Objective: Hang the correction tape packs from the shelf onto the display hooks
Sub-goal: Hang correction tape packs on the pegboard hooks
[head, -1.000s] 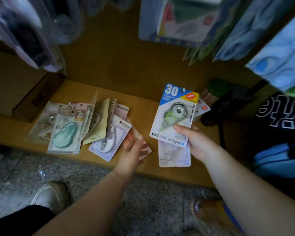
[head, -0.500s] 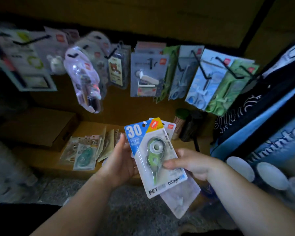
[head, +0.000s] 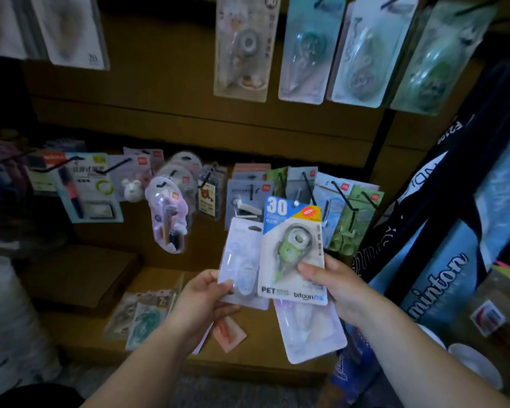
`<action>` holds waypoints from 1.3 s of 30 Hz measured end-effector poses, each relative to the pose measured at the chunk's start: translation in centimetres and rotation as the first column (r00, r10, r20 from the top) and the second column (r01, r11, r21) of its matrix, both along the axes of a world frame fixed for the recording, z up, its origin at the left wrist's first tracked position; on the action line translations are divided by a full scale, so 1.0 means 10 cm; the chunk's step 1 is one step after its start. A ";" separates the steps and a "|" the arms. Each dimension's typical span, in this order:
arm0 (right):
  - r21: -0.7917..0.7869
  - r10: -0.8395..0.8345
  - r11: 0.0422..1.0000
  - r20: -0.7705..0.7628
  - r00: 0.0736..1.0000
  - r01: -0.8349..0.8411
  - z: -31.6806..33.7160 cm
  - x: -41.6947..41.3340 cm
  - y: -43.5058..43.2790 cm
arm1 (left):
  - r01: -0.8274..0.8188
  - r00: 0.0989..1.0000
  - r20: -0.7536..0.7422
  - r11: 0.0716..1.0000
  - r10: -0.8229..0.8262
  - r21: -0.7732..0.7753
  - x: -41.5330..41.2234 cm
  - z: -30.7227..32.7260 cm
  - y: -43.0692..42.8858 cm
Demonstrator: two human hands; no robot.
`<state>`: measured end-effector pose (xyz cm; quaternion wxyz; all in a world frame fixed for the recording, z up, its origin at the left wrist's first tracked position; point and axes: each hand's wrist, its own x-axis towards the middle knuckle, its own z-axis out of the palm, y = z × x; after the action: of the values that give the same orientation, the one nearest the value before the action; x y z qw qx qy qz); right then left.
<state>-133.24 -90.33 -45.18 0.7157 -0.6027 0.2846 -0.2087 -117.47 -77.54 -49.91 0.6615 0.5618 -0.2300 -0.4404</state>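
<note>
The left hand (head: 203,301) pinches the lower left corner of a pale lilac correction tape pack (head: 239,254), thumb on the front face and fingers curled behind; the pack stands upright. The right hand (head: 336,290) grips a blue-topped pack (head: 292,251) containing a green dispenser, with the thumb pressed on the lower right of its front face and the fingers behind. A second, translucent pale pack (head: 309,334) projects downward from behind the blue-topped pack, in the same grip. The lilac and blue-topped packs touch edge to edge and are held in the air above the shelf (head: 262,351), in front of a row of black display hooks (head: 340,194) that carry hung stationery packs. A further row of hung packs (head: 242,48) sits higher on the panel. On the shelf, a fanned pile of packs (head: 142,316) lies near the front edge, left of centre; a pink pack (head: 228,334) lies just right of the left forearm. A cardboard box (head: 80,278) occupies the rear left corner of the shelf.
</note>
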 end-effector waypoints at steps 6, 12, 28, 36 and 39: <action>-0.034 -0.198 0.977 0.233 0.952 0.212 0.18 0.18 0.12 | 0.130 0.986 0.111 0.991 -0.126 -0.034 -0.20 0.22 0.06; -0.085 -0.262 0.945 0.382 0.886 0.316 0.28 0.33 0.19 | 0.138 0.990 -0.009 0.980 -0.140 -0.143 -0.26 0.36 0.10; -0.206 -0.276 0.910 0.343 0.898 0.358 0.81 0.46 0.27 | -0.005 0.980 0.196 0.983 0.042 -0.186 -0.21 0.72 0.02; -0.240 -0.320 0.866 0.408 0.855 0.438 1.35 0.40 0.34 | -0.056 0.965 0.238 0.970 0.113 -0.235 -0.10 1.17 0.19; -0.243 -0.332 0.854 0.424 0.842 0.460 1.55 0.36 0.40 | -0.095 0.949 0.268 0.961 0.166 -0.259 -0.04 1.31 0.30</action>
<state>-129.64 -86.37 -29.72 0.5828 -0.5925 0.2260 -0.5081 -117.89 -74.58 -36.81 0.7126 0.5488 -0.3376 -0.2777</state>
